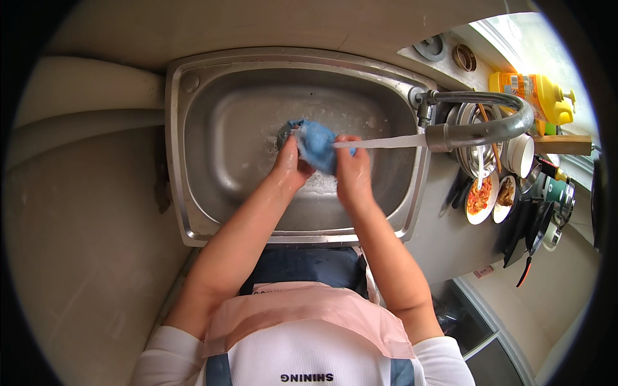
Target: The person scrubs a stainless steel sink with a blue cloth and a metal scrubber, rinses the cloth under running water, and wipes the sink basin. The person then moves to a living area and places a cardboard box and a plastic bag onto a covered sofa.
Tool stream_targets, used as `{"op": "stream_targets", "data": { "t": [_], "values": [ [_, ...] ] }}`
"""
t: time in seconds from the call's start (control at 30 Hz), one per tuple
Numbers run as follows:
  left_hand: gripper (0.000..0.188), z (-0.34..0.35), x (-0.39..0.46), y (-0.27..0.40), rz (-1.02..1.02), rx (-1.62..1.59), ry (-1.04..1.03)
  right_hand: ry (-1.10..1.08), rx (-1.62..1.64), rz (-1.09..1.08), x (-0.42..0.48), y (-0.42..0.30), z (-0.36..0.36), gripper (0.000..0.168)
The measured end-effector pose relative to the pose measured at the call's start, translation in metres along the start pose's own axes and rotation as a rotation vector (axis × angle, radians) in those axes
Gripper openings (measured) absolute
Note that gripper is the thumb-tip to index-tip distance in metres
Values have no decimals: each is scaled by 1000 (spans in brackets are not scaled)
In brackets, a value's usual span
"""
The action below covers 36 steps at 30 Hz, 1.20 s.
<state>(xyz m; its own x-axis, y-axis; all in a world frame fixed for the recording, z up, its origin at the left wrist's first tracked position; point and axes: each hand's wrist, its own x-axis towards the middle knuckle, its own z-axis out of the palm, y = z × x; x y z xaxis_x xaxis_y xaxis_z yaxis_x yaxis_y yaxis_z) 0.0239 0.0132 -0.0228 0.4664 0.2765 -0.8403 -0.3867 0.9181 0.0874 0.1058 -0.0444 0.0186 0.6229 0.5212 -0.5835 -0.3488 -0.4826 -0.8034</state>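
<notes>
A wet blue cloth (pixel 317 144) is bunched between my two hands, above the basin of a stainless steel sink (pixel 231 111). My left hand (pixel 291 161) grips its left side, and my right hand (pixel 354 166) holds its right side. From the curved metal faucet (pixel 478 132) at the right, a stream of water (pixel 386 142) runs onto the cloth and my right fingers. Foam (pixel 321 184) lies on the basin floor below. The cloth and my left hand partly cover the drain (pixel 285 137).
Right of the sink stand stacked metal bowls (pixel 466 152), white bowls (pixel 521 155), a plate of red-and-yellow food (pixel 479 200) and a smaller plate of brown food (pixel 505 198). A black frying pan (pixel 538 229) lies beyond. A yellow pump bottle (pixel 533 96) is by the window.
</notes>
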Motion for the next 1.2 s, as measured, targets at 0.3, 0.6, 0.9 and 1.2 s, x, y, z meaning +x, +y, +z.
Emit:
{"op": "stream_targets", "data": {
  "t": [0.3, 0.6, 0.9, 1.2],
  "values": [
    [20, 20, -4, -31, 94, 13, -94, 169, -590, -307, 47, 15, 5, 23],
    [28, 18, -14, -27, 1, 177, -79, 195, -663, -408, 26, 0, 12, 27],
    [25, -10, 11, -10, -60, 58, -257, 85, -637, -417, -13, -2, 25, 23],
    [67, 11, -22, 2, -329, 0, 127, 119, -72, -332, 30, -32, -1, 25]
  ]
}}
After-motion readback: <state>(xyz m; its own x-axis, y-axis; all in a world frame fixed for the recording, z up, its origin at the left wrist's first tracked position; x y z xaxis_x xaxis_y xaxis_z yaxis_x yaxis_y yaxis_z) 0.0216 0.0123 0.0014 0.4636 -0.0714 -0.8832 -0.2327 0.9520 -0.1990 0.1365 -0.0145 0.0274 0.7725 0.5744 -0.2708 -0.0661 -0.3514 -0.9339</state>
